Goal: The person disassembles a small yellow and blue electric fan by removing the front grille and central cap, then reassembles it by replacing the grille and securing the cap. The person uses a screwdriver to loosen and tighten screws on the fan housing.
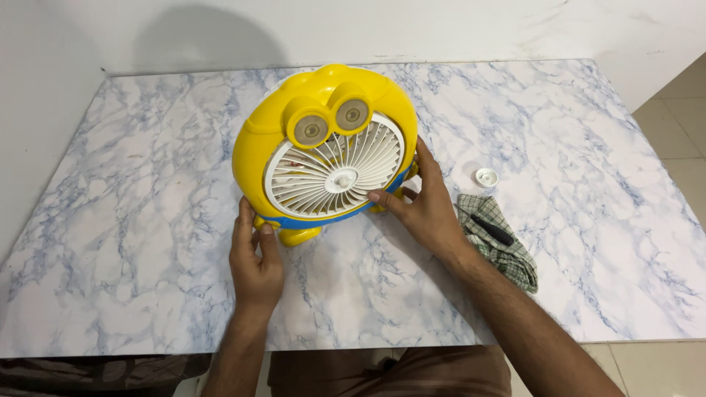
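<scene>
A round yellow toy-shaped fan with two bulging eyes, a white front grille and a blue lower band stands on a marble-patterned table. My left hand touches its lower left edge near a yellow foot, fingers together and pointing up. My right hand holds the fan's lower right side, thumb on the grille's rim and fingers wrapped behind the body.
A green checked cloth with a dark slim tool on it lies right of my right hand. A small white round cap sits behind the cloth. White walls border the table at the back and left; tiled floor shows on the right.
</scene>
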